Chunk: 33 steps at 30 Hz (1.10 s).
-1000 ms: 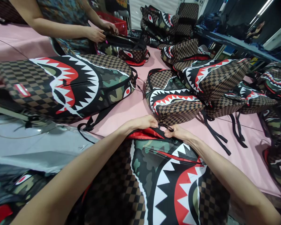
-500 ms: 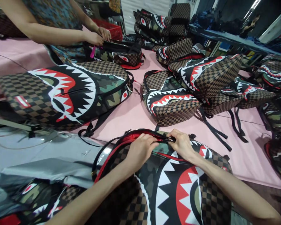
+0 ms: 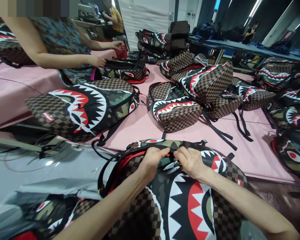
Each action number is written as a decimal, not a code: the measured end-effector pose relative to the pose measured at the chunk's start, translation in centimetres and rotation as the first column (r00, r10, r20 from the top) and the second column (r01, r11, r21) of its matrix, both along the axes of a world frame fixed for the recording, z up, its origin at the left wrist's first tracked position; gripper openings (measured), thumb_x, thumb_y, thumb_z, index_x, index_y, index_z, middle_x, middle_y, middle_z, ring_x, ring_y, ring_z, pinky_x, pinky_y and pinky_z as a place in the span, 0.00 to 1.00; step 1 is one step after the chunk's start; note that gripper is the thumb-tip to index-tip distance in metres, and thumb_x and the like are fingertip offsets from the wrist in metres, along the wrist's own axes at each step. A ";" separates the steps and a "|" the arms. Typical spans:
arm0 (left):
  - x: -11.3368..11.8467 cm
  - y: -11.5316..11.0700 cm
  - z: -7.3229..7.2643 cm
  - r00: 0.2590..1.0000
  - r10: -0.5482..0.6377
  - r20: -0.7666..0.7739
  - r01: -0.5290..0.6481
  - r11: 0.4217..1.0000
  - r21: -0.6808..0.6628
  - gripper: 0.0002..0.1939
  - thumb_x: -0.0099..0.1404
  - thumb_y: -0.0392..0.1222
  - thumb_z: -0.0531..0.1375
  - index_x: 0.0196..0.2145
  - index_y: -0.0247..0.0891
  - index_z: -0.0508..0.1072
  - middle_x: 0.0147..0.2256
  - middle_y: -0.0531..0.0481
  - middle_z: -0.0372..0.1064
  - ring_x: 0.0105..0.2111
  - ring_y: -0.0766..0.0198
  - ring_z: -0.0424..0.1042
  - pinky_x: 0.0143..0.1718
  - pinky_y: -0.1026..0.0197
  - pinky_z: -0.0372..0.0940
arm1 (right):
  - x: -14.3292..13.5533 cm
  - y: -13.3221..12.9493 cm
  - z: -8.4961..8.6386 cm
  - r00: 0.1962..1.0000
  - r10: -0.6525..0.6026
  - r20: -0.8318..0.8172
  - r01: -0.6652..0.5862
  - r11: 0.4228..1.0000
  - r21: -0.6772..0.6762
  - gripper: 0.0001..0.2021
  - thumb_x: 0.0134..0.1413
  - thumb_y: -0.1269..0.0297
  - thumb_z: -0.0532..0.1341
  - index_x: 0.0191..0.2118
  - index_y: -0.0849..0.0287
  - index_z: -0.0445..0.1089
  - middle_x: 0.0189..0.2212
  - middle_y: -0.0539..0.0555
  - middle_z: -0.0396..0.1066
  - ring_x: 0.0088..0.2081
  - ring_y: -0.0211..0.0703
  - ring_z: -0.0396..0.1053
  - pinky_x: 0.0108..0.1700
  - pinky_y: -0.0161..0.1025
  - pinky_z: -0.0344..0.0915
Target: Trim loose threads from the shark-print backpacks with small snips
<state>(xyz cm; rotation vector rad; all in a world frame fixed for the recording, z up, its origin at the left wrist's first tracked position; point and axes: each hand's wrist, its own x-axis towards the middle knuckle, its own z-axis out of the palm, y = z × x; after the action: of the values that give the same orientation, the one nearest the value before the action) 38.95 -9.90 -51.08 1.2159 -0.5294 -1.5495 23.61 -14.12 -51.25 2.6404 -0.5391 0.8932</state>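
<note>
A backpack (image 3: pixel 202 206) with a shark-mouth print, camouflage and brown checks lies in front of me, its red-lined top opening partly showing. My left hand (image 3: pixel 151 161) is closed on the zipper edge of that opening, thumb pointing right. Just beside it, my right hand (image 3: pixel 191 161) pinches the same edge. Small metal thread snips (image 3: pixel 172 167) stick out from under the right hand's curled fingers, blades pointing left over the front panel. The fingertips and whatever thread or zipper part lies between them are hidden.
Another shark-print backpack (image 3: pixel 90 110) lies on the pink table cover (image 3: pixel 140 125) at left. Several more backpacks (image 3: pixel 176 110) are piled at right, straps trailing. Across the table, a co-worker's hand (image 3: pixel 97 61) touches an open bag (image 3: pixel 130 71). More bags (image 3: pixel 52 213) lie below left.
Both hands have drawn closer together on the backpack's edge, and the snips' blades have come into view. The bag's rear rim has folded forward. The co-worker's hands have moved apart.
</note>
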 end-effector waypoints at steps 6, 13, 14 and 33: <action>-0.8 3.5 0.3 0.973 0.191 -0.131 -0.198 0.979 -0.038 0.21 0.38 0.44 0.70 0.28 0.26 0.73 0.26 0.45 0.70 0.26 0.67 0.69 0.33 0.65 0.66 | -0.7 2.5 0.7 0.999 0.031 0.021 -0.032 0.999 0.018 0.07 0.56 0.76 0.51 0.33 0.65 0.66 0.26 0.52 0.64 0.24 0.36 0.54 0.26 0.35 0.49; 0.5 1.7 -2.3 0.970 0.224 -0.090 -0.231 0.971 -0.068 0.23 0.34 0.45 0.71 0.26 0.24 0.73 0.27 0.42 0.71 0.28 0.63 0.70 0.36 0.61 0.66 | 0.2 0.2 1.0 0.986 -0.061 -0.154 0.117 0.915 0.386 0.06 0.49 0.72 0.58 0.35 0.58 0.67 0.30 0.48 0.67 0.25 0.35 0.61 0.26 0.34 0.48; 0.8 1.2 -2.9 0.969 0.224 -0.101 -0.232 0.970 -0.077 0.24 0.34 0.45 0.71 0.27 0.24 0.73 0.27 0.42 0.71 0.28 0.63 0.70 0.36 0.61 0.66 | 0.3 -0.8 1.2 0.981 -0.052 -0.185 0.137 0.866 0.481 0.08 0.49 0.68 0.60 0.37 0.57 0.67 0.33 0.48 0.68 0.28 0.36 0.64 0.27 0.34 0.49; 2.7 -3.1 -6.8 0.965 0.262 -0.014 -0.262 0.962 -0.080 0.15 0.44 0.43 0.66 0.27 0.28 0.75 0.29 0.44 0.71 0.29 0.65 0.69 0.35 0.64 0.65 | 4.4 -10.8 -1.1 0.961 0.234 -0.149 -0.080 0.749 0.658 0.08 0.53 0.62 0.61 0.38 0.58 0.70 0.33 0.49 0.70 0.36 0.38 0.62 0.39 0.38 0.48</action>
<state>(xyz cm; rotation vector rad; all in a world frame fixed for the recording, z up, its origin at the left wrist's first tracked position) 41.68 -12.97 -57.88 1.1706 -0.4064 -1.2933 28.01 -24.89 -52.36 3.4099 -0.6661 0.4788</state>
